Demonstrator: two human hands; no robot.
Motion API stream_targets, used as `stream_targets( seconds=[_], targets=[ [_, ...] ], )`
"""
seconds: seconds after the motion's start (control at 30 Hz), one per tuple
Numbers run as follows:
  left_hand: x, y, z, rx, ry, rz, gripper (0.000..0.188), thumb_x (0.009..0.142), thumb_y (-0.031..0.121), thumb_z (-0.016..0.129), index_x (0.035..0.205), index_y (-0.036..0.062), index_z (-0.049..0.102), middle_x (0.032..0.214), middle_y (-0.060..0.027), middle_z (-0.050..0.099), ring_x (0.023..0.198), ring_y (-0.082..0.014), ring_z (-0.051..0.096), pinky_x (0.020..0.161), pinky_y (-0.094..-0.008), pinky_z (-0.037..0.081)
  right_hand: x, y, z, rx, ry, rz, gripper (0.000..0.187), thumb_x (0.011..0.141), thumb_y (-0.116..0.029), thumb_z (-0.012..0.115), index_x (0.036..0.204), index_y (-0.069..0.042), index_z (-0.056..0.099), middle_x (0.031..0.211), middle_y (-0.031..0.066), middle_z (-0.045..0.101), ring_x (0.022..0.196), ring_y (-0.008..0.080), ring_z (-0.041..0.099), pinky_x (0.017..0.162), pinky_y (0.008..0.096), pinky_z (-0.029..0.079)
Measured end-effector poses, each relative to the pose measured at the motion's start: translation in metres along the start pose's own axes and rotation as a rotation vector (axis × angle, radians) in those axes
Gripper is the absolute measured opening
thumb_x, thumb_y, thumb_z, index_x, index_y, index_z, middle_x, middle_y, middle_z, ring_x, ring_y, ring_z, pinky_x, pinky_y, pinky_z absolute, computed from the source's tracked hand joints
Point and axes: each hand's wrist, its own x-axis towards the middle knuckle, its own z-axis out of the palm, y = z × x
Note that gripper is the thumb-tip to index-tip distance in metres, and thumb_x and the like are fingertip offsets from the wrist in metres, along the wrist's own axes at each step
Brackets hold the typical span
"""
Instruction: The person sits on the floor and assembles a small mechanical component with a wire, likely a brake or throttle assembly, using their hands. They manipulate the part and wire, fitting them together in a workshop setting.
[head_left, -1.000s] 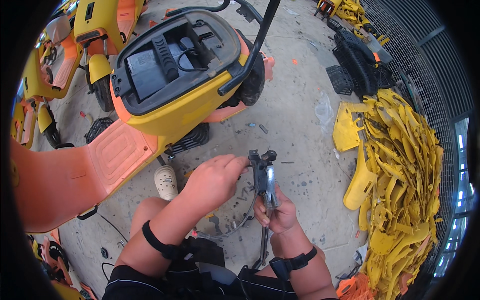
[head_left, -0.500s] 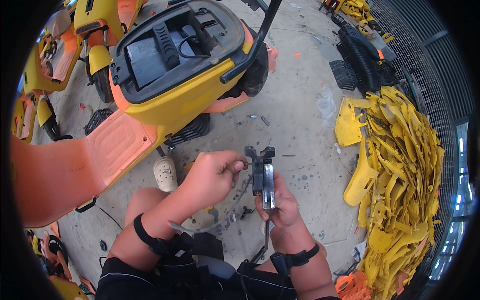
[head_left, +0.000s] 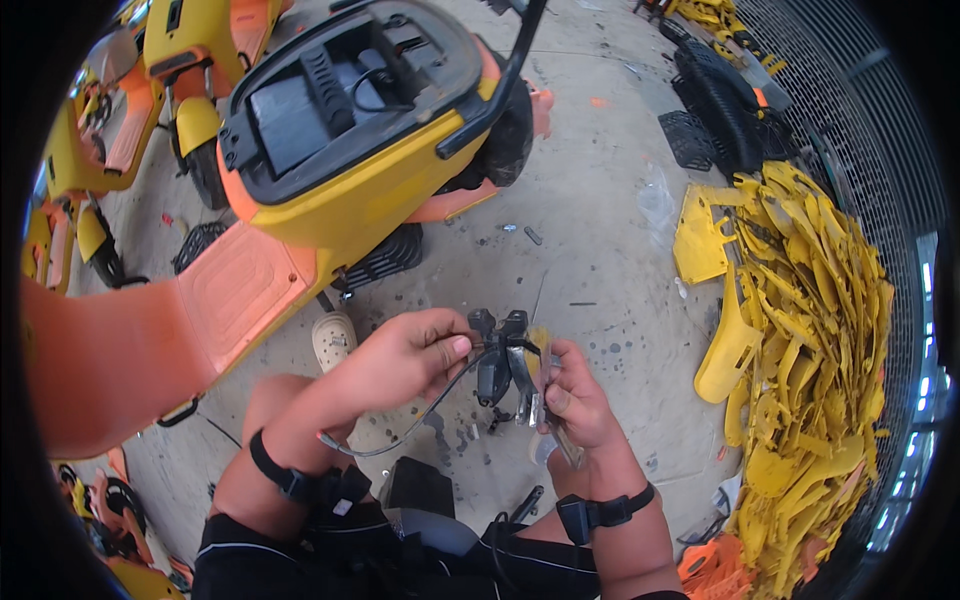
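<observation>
In front of me is a small black brake lever assembly with clamp-like ends on top and a silver lever. My left hand is closed, pinching a thin stub on its left side. A thin grey cable runs from the assembly, curving down over my left wrist. My right hand grips a long flat brush-like thing, yellowish at its upper end and blurred. That upper end lies against or just beside the assembly's right side; whether they touch I cannot tell.
A yellow and orange scooter with an open seat compartment stands ahead left, with other scooters behind it. Yellow plastic panels are heaped at right, near black parts. Small metal pieces lie on the concrete floor.
My right hand has shifted slightly right, off the assembly, and now shows the flat brush-like thing upright. The assembly has moved a little left and tilted; my left hand still pinches its side.
</observation>
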Motion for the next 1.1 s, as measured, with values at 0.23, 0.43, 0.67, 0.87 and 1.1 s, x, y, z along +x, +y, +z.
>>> stream_targets(
  seconds=[0.23,0.43,0.67,0.87,1.1],
  targets=[
    [-0.001,0.022,0.030,0.765,0.313,0.465,0.021,0.086,0.008,0.066,0.105,0.0040,0.059,0.088,-0.0158,0.063,0.080,-0.0321,0.064,0.070,-0.0367,0.051,0.002,0.031,-0.013,0.377,-0.128,-0.018,0.059,0.093,-0.036,0.059,0.140,-0.019,0.027,0.096,0.0087,0.059,0.061,0.0179,0.057,0.050,0.0261,0.045],
    [0.001,0.010,0.025,1.029,0.460,0.694,0.015,0.085,0.007,0.062,0.100,0.0018,0.060,0.091,-0.0153,0.063,0.084,-0.0353,0.062,0.071,-0.0397,0.051,-0.002,0.033,-0.003,0.370,-0.147,0.007,0.055,0.095,-0.036,0.056,0.139,-0.019,0.028,0.096,0.0086,0.060,0.059,0.0180,0.056,0.050,0.0266,0.046],
    [0.015,-0.011,0.019,0.326,0.424,0.370,0.017,0.097,0.011,0.048,0.105,0.0002,0.058,0.086,-0.0138,0.061,0.076,-0.0235,0.060,0.072,-0.0331,0.049,-0.001,0.028,0.012,0.347,-0.026,-0.026,0.062,0.090,-0.046,0.059,0.133,-0.007,0.036,0.077,0.0132,0.056,0.050,0.0188,0.053,0.044,0.0261,0.042],
    [0.031,-0.032,-0.001,0.612,0.419,0.265,0.017,0.092,0.014,0.055,0.100,-0.0005,0.059,0.086,-0.0175,0.062,0.076,-0.0328,0.061,0.070,-0.0364,0.049,-0.002,0.015,-0.007,0.431,-0.042,-0.134,0.054,0.092,-0.043,0.055,0.131,-0.011,0.036,0.084,0.0106,0.057,0.053,0.0183,0.055,0.047,0.0285,0.044],
    [0.079,-0.096,-0.009,0.900,0.278,0.014,0.022,0.088,0.020,0.053,0.098,0.0028,0.062,0.095,-0.0218,0.065,0.092,-0.0384,0.062,0.077,-0.0437,0.049,-0.012,-0.013,-0.028,0.410,0.078,-0.256,0.055,0.093,-0.042,0.055,0.129,-0.005,0.035,0.084,0.0105,0.058,0.052,0.0182,0.054,0.046,0.0284,0.043]
  ],
)
